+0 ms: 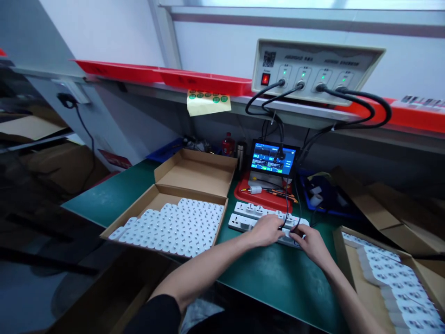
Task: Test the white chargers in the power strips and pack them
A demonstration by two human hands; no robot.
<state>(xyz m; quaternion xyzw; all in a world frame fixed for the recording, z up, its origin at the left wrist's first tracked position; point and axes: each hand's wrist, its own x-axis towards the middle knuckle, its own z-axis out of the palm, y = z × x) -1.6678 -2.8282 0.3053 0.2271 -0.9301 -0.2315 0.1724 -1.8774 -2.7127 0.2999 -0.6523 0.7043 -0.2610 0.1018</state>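
Note:
Two white power strips (239, 222) lie side by side on the green table, with round white units seated along them. My left hand (267, 230) rests over the front strip, its fingers closed around the lower end of a black cable (287, 204). Just to its right, my right hand (312, 240) pinches a second black cable (296, 195) low down at the strip's right part. Both cables hang from above, past the screen. My fingers hide the cable ends, so whether they are plugged in cannot be seen.
An open cardboard box (139, 204) of white round units is at left; another box (342, 250) of white units is at right. Behind the strips are a red tray (243, 197) and a lit screen (273, 157). A powered test box (320, 60) with thick cables sits on the shelf.

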